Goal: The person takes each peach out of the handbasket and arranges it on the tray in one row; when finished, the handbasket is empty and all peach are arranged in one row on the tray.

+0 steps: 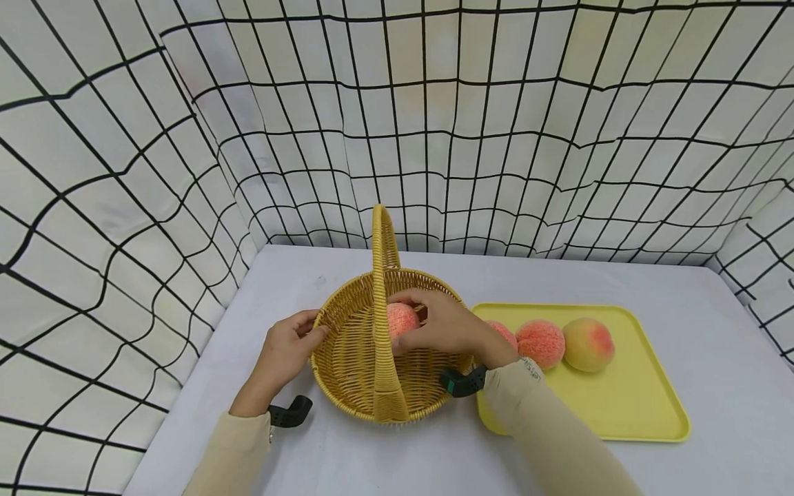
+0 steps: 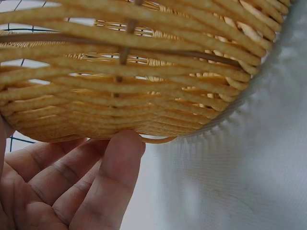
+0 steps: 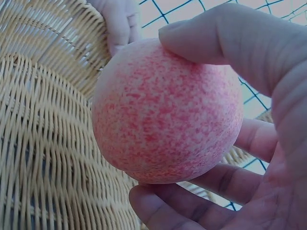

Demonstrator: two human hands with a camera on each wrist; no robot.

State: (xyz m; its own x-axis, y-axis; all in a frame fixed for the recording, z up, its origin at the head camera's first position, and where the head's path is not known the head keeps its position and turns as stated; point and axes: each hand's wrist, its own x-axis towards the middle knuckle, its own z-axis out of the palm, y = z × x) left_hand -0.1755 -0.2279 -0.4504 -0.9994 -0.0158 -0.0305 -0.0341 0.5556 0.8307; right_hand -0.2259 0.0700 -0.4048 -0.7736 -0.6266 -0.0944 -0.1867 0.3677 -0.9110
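A round yellow wicker basket (image 1: 350, 362) with a tall arched handle (image 1: 380, 289) stands on the table. My left hand (image 1: 282, 355) grips its left rim; in the left wrist view the thumb (image 2: 122, 163) lies against the woven side. Inside the basket's outline, right of the handle, my right hand (image 1: 449, 324) holds a pink speckled peach (image 1: 401, 319). The right wrist view shows this peach (image 3: 165, 115) between thumb and curled fingers, above the woven bottom. The handle overlaps the peach's left edge in the head view.
Right of the basket lies a yellow tray (image 1: 633, 406). On it are a pink peach (image 1: 540, 343), a yellow peach with a red blush (image 1: 589, 344), and another pink peach (image 1: 504, 333) partly hidden by my right wrist. White cloth walls with black netting (image 1: 459, 138) enclose the table.
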